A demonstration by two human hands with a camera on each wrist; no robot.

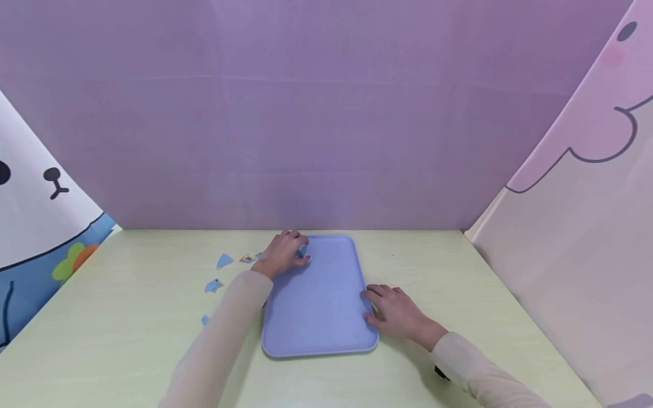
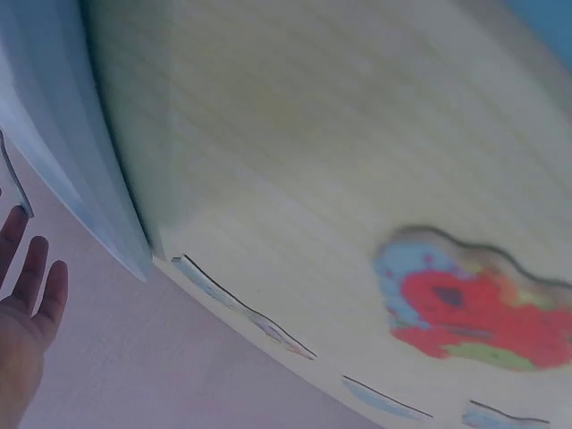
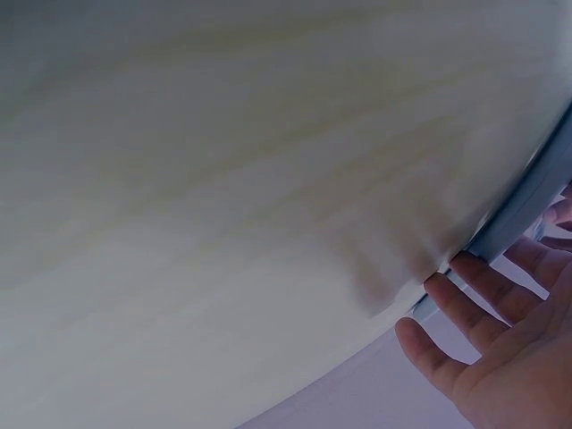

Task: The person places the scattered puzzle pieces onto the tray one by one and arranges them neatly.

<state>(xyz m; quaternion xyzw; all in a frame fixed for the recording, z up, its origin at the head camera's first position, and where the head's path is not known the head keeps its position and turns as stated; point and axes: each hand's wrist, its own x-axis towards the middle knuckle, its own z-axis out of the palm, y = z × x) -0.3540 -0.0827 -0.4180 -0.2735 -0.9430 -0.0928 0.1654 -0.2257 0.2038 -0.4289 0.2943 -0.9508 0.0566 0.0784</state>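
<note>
Long pale sleeves (image 1: 219, 340) reach over a light table (image 1: 127, 334). At the end of one, the left hand (image 1: 281, 253) pinches a small blue piece (image 1: 303, 249) between thumb and fingers, right over the far left corner of a blue tray (image 1: 318, 311). The tray's long side runs away from the person, so most of it lies to the right of the piece and back toward the body. The left hand is nearer that corner; the right hand (image 1: 400, 313) has its fingers apart, touching the near part of the right rim. The tray looks smooth, with round corners. More flat pieces, like a pointy blue one (image 1: 224, 260) and a bumpy red one (image 2: 465, 308), lie left of it, maybe wood or card, I can't tell
</note>
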